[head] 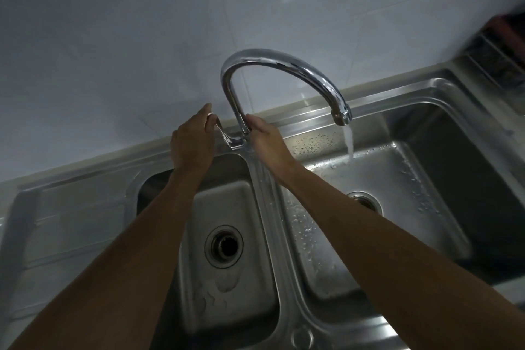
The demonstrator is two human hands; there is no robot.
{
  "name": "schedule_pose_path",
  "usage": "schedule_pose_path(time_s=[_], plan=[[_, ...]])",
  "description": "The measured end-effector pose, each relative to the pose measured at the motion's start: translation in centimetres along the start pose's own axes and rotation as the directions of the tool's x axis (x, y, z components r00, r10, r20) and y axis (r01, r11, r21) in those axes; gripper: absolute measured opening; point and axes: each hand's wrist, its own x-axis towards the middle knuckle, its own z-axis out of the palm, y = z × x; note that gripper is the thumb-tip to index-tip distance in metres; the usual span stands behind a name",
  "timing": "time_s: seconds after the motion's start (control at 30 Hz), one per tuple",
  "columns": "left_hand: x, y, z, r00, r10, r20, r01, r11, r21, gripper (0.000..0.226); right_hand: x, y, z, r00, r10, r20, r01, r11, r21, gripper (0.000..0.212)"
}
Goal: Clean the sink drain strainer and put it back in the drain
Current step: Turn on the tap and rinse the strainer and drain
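A chrome gooseneck faucet rises behind a steel double sink. My left hand is closed on the faucet's lever handle. The fingers of my right hand wrap the base of the faucet's upright pipe. Water pours from the spout into the right basin. The left basin's drain is an open dark hole with no strainer in it. My right forearm partly covers the right basin's drain, so I cannot tell whether a strainer sits there.
White wall tiles back the sink. A flat drainboard lies left of the basins. A dark wire rack stands at the far right. Droplets wet the right basin.
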Motion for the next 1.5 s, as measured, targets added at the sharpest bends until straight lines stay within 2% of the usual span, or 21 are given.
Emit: schedule_pose_path(time_s=[0.3,0.37,0.43,0.5,0.57,0.63,0.7,0.77,0.83,0.93,1.07,1.17,1.27,1.4,1.5], plan=[[-0.2,0.4,0.5,0.998,-0.063,-0.032,0.062,0.998,-0.034,0.044,-1.9,0.5,-0.3,0.998,-0.067,0.004,0.067,0.997,-0.034,0.034],[-2.1,1.1,0.5,0.996,-0.033,-0.088,0.029,0.999,-0.039,0.048,-3.9,1.7,-1.9,0.994,-0.112,-0.019,0.109,0.988,-0.113,0.028],[-5.5,1.8,0.8,0.988,0.019,-0.152,-0.017,1.0,0.014,0.049,-6.5,4.2,-4.8,0.986,-0.159,-0.05,0.137,0.946,-0.295,0.02],[-9.8,2.4,1.7,0.986,0.049,-0.157,-0.043,0.998,0.043,0.05,-9.6,7.7,-8.8,0.985,-0.14,-0.103,0.07,0.859,-0.507,0.013],[-13.9,3.1,3.1,0.984,0.157,-0.09,-0.156,0.988,0.013,0.048,-12.4,10.9,-13.5,0.969,-0.063,-0.239,-0.097,0.793,-0.601,0.01],[-16.8,4.0,4.8,0.931,0.359,0.063,-0.356,0.933,-0.054,0.047,-14.5,13.1,-18.0,0.924,-0.008,-0.383,-0.255,0.732,-0.632,0.023],[-18.3,5.1,6.5,0.846,0.482,0.227,-0.481,0.875,-0.065,0.052,-15.5,14.9,-21.6,0.926,0.046,-0.375,-0.326,0.599,-0.732,0.042],[-18.9,6.0,7.7,0.804,0.494,0.331,-0.515,0.857,-0.025,0.062,-15.9,16.5,-23.6,0.942,0.176,-0.286,-0.333,0.381,-0.862,0.067],[-19.2,6.4,8.7,0.79,0.471,0.394,-0.52,0.854,0.022,0.069,-16.0,18.1,-24.2,0.92,0.321,-0.226,-0.3,0.205,-0.931,0.094],[-19.4,6.3,9.5,0.781,0.46,0.422,-0.538,0.839,0.083,0.073,-15.0,19.8,-23.8,0.882,0.437,-0.175,-0.253,0.126,-0.959,0.114],[-19.5,6.4,10.2,0.796,0.464,0.389,-0.55,0.823,0.144,0.073,-13.5,21.4,-23.0,0.883,0.447,-0.145,-0.188,0.052,-0.981,0.1],[-19.5,6.3,10.5,0.805,0.459,0.377,-0.548,0.818,0.176,0.075,-12.2,21.3,-23.2,0.914,0.345,-0.211,-0.251,0.076,-0.965,0.087],[-19.5,6.2,10.8,0.814,0.44,0.38,-0.534,0.824,0.188,0.077,-9.7,19.6,-23.2,0.948,0.19,-0.255,-0.292,0.2,-0.935,0.078],[-19.5,6.2,11.0,0.816,0.425,0.391,-0.521,0.835,0.179,0.077,-7.1,17.1,-21.3,0.977,0.082,-0.196,-0.212,0.384,-0.899,0.07],[-19.6,6.2,10.8,0.822,0.398,0.407,-0.502,0.844,0.188,0.078,-7.8,17.4,-19.9,0.992,0.065,-0.112,-0.129,0.433,-0.892,0.079]])
